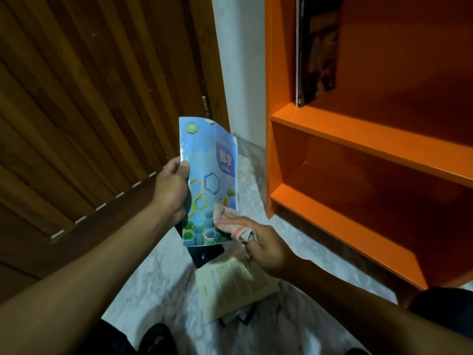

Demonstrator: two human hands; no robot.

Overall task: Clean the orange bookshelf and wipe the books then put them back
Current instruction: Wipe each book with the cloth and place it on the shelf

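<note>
You are at the book-wiping step: your left hand [172, 187] holds the blue book [208, 183] upright to the left of the orange bookshelf [358, 139], fingers curled round its left edge with the thumb on the cover, while your right hand [263, 248] has its fingers closed round the cloth [230, 224] and presses it against the cover's lower right corner. One dark book [317, 47] already stands on the bookshelf's upper shelf, and more books [235, 285] lie on the floor left of and below the bookshelf. Next, I judge, you should sweep the cloth over the rest of the cover, then stand the blue book beside the dark one, keeping your left-hand hold firm since the thin cover bends.
</note>
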